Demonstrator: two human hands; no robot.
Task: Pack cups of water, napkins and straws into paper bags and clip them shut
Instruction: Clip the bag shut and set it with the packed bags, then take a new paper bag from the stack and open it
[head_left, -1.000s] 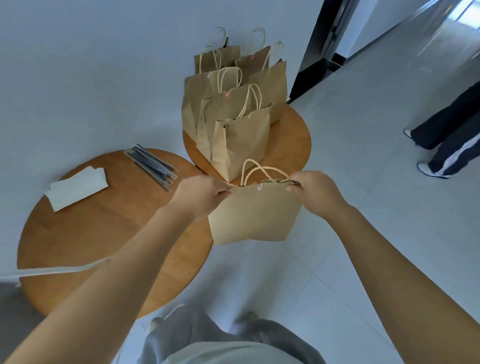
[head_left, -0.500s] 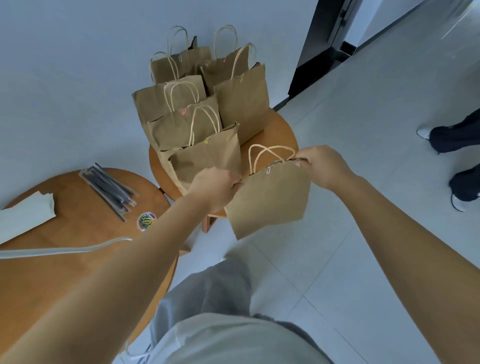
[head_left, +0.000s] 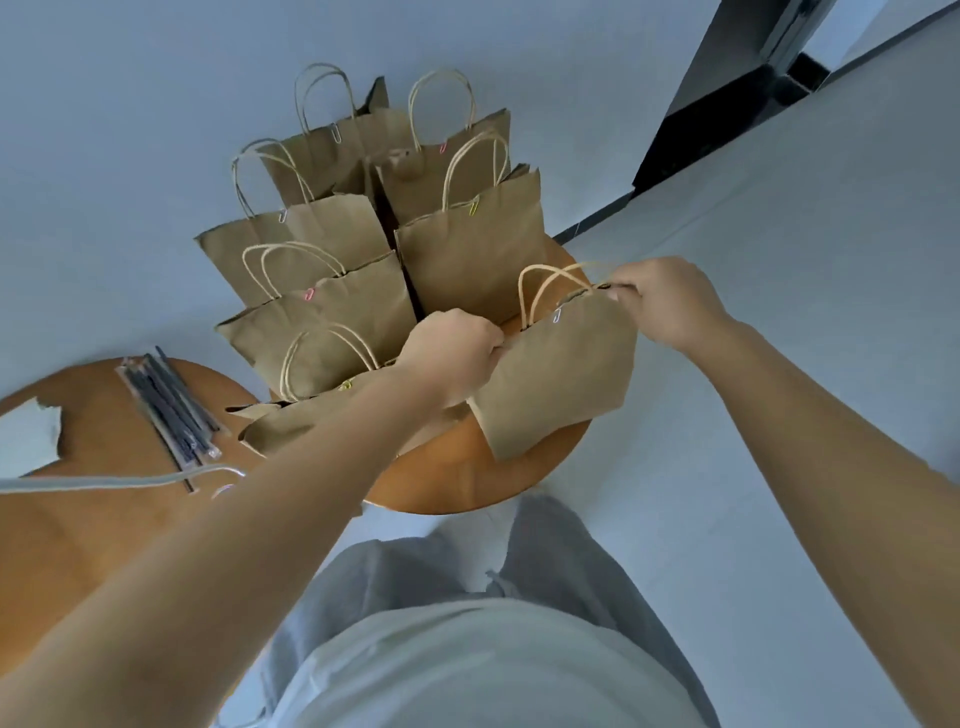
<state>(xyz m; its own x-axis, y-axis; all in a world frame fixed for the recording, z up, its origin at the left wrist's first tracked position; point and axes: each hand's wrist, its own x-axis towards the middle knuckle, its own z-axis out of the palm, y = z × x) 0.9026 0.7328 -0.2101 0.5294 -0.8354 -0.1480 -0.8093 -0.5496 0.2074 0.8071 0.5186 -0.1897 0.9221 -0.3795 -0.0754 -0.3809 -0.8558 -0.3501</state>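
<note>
L hand (head_left: 451, 349) grips left top corner of clipped paper bag (head_left: 561, 379); R hand (head_left: 662, 301) pinches right top corner. Bag held over near edge of round wooden table (head_left: 467, 483), beside 6 clipped bags (head_left: 467, 254). Straws (head_left: 171, 410), napkins (head_left: 26, 436) on 2nd table (head_left: 78, 519), left.

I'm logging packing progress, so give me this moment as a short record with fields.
held bag: paper bag, clipped at top, over the round table
left hand: grips bag's left top corner
right hand: pinches bag's right top edge
packed bags: six standing, clipped
side table: straws, napkins
</note>
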